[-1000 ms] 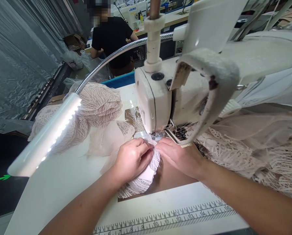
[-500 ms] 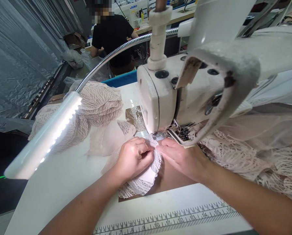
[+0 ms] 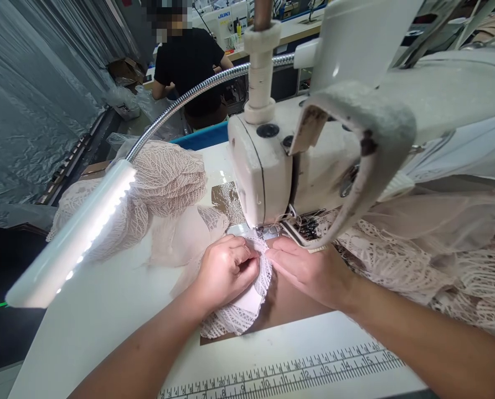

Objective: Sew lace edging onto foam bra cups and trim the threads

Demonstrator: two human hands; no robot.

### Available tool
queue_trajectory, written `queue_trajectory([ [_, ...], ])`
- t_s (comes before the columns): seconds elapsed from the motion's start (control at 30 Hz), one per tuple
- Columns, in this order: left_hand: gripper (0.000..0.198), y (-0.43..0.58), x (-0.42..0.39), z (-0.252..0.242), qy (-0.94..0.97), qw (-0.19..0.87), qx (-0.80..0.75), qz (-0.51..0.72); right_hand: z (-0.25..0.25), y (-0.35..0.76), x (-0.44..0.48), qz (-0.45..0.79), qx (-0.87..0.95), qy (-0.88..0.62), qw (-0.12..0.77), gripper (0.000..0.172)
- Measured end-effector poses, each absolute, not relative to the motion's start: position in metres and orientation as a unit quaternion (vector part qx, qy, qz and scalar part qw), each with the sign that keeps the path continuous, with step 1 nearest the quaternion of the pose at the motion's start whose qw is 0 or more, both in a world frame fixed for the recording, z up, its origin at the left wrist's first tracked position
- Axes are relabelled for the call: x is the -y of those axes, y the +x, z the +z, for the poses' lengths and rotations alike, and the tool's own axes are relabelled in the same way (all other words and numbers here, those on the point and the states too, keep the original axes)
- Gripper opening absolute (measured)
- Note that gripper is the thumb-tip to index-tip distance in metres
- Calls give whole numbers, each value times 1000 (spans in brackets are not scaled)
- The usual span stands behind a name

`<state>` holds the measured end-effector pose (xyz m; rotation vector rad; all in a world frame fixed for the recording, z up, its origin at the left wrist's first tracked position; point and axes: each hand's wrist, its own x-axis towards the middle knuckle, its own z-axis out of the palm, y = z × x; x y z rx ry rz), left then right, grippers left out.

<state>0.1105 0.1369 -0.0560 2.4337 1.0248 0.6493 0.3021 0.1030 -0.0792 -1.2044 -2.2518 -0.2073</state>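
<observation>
Lace piece (image 3: 247,302) lies on the brown plate of the table (image 3: 106,310), directly in front of the presser foot (image 3: 268,230) of the sewing machine (image 3: 268,172), its upper edge folded between both my hands. My left hand (image 3: 225,271) is curled, fingertips pinching that folded edge. My right hand (image 3: 309,271) rests against the same edge from the other side, fingers extended toward the left hand; I cannot tell whether it pinches or only presses. Printed ruler (image 3: 293,368) runs along the near table edge. Lit lamp bar (image 3: 77,233) hangs at left over a lace heap (image 3: 168,177); more lace and tulle (image 3: 417,249) lies at right. Behind the machine, a person in a black shirt (image 3: 189,61) stands at another bench
</observation>
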Motion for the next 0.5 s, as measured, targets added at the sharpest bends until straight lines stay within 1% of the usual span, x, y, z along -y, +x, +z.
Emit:
queue_trajectory([
  [0.13,13,111,-138,-55,875,209,-372,228,-80,304,-105,-101,848,-435,285,24],
  [0.3,14,110,-138,-56,878,211,-365,227,-79,304,-105,-81,854,-440,267,25],
  [0.5,13,110,-137,-56,883,199,-361,225,-74,302,-103,-80,850,-434,289,24],
])
